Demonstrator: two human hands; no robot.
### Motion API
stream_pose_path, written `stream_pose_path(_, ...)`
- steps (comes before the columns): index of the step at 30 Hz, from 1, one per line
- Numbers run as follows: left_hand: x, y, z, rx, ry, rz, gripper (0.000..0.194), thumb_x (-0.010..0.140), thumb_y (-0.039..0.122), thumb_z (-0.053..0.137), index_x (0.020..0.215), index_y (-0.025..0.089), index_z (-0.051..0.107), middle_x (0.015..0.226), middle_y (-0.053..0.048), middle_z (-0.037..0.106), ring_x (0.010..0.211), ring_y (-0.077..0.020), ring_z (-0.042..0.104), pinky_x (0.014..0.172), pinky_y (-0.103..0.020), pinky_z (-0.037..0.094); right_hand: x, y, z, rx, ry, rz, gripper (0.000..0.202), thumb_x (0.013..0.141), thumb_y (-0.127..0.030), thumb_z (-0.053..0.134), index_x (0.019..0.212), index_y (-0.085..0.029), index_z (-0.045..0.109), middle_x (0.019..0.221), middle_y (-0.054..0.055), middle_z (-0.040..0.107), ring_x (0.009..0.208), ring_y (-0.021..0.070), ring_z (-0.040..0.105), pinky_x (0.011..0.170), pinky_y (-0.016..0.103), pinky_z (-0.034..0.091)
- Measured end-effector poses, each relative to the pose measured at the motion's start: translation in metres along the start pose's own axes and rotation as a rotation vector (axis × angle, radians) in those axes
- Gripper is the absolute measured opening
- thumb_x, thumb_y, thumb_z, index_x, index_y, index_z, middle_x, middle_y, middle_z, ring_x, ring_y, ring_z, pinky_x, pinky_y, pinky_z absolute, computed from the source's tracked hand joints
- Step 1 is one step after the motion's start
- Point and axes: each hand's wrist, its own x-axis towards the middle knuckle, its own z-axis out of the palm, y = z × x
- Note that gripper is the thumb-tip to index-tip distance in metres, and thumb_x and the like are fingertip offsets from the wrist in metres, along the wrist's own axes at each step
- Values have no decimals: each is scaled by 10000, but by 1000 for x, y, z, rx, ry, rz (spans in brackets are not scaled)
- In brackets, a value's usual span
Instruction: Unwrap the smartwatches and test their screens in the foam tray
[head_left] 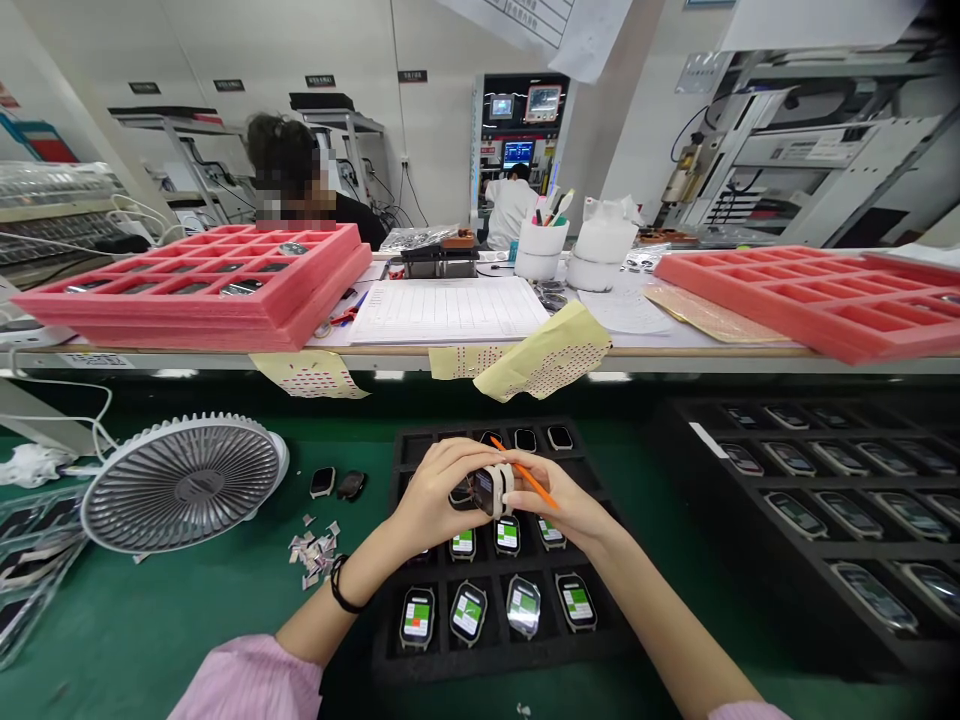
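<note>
Above a black foam tray, my left hand grips a smartwatch case with a dark screen and a pale rim. A second pale rim shows close against it; whether that is another watch, I cannot tell. My right hand is closed around a thin orange stick, and its fingertips touch the right side of the watch case. Beneath the hands, several watches sit in the tray's compartments, such as a lit watch with a green and white screen. Dark watches occupy the far row.
Left of the tray lie two watch pieces, a pile of small tabs and a round fan. A black tray of watches stands right. Pink foam trays rest on the shelf, near a paper form. Two people sit beyond.
</note>
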Motion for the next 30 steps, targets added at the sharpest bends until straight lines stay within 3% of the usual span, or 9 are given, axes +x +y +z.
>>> stream_pose_path(7, -1, 2, 1, 9, -5, 3, 408, 751, 218, 687, 1145, 221, 581, 1065, -87, 686, 1010, -246, 612, 873, -391, 469, 0, 3, 13, 21, 16, -28, 435, 660, -265, 804, 1063, -187, 658, 897, 29, 677, 830, 186, 653, 824, 351, 512)
stream_pose_path(12, -1, 3, 0, 8, 13, -11, 425, 744, 186, 683, 1154, 218, 579, 1118, -98, 660, 1068, -252, 590, 912, -419, 476, -2, -8, 16, -138, 82, -62, 417, 711, -369, 770, 1074, -205, 647, 962, 50, 697, 892, 211, 660, 851, 376, 514)
stream_pose_path(15, 0, 4, -5, 11, 49, -63, 408, 735, 181, 689, 1132, 206, 597, 1201, -123, 611, 1135, -269, 561, 935, -435, 482, -12, -21, 15, -233, 224, -250, 416, 863, -489, 573, 1187, -231, 609, 1012, 75, 715, 949, 228, 667, 914, 418, 490)
stream_pose_path(17, 1, 5, -9, -42, 48, -105, 401, 736, 185, 701, 1124, 195, 599, 1180, -119, 629, 1099, -256, 595, 914, -402, 508, -23, -31, 15, -250, 292, -414, 470, 946, -526, 363, 1198, -224, 620, 940, 80, 738, 839, 230, 700, 881, 448, 507)
stream_pose_path(19, 1, 7, -12, -100, 46, -155, 415, 736, 206, 721, 1130, 186, 594, 1108, -104, 674, 1018, -238, 646, 869, -356, 537, -35, -37, 17, -290, 323, -535, 514, 970, -495, 289, 1059, -205, 705, 816, 75, 747, 691, 225, 703, 760, 435, 551)
stream_pose_path(22, 1, 10, -12, -126, 58, -189, 439, 715, 214, 747, 1125, 175, 594, 1057, -95, 701, 962, -235, 675, 811, -318, 559, -44, -41, 23, -404, 340, -640, 482, 978, -373, 346, 815, -192, 762, 697, 69, 734, 623, 214, 686, 607, 373, 560)
stream_pose_path(30, 0, 11, -11, -105, 76, -178, 442, 706, 212, 754, 1118, 181, 599, 1060, -96, 706, 960, -239, 681, 838, -336, 563, -42, -35, 27, -585, 407, -744, 441, 982, -246, 342, 830, -208, 755, 696, 42, 733, 662, 195, 703, 594, 334, 574)
